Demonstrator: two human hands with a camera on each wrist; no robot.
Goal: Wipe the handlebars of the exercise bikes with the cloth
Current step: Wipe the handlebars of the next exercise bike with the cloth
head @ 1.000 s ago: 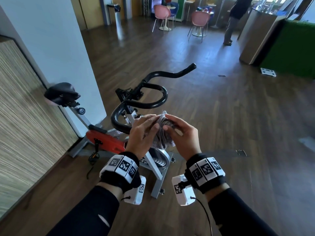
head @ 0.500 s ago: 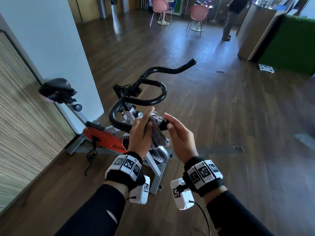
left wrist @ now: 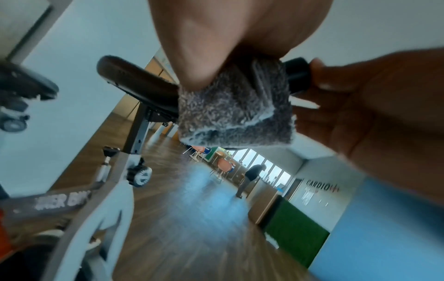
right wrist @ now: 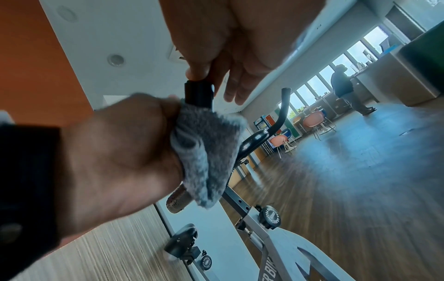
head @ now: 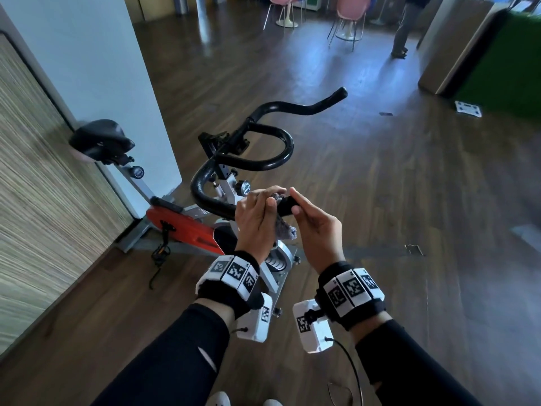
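A black multi-grip handlebar (head: 279, 161) tops the exercise bike in front of me. My left hand (head: 262, 202) grips a folded grey cloth (head: 286, 230) wrapped round the bar's near end (head: 285, 207). In the left wrist view the cloth (left wrist: 235, 114) hangs below my left hand (left wrist: 216, 47), covering the bar just behind its end cap (left wrist: 296, 76). My right hand (head: 294, 200) is at that end cap, thumb on the tip and fingers straight beside it. The right wrist view shows the thumb (right wrist: 194, 75) on the cap and the cloth (right wrist: 211, 148) under my left fist (right wrist: 120, 152).
The bike's saddle (head: 99, 139) and red flywheel cover (head: 181, 227) stand by a white pillar (head: 102, 68) and a wood-panelled wall (head: 35, 186) on the left. Open wooden floor lies to the right. Far back are pink chairs (head: 348, 10), a standing person (head: 405, 24) and a counter (head: 456, 54).
Both hands dropped from in front of me onto the near bar end. The left hand wrapped the cloth round the bar; the right hand let go of the cloth and touches the end cap.
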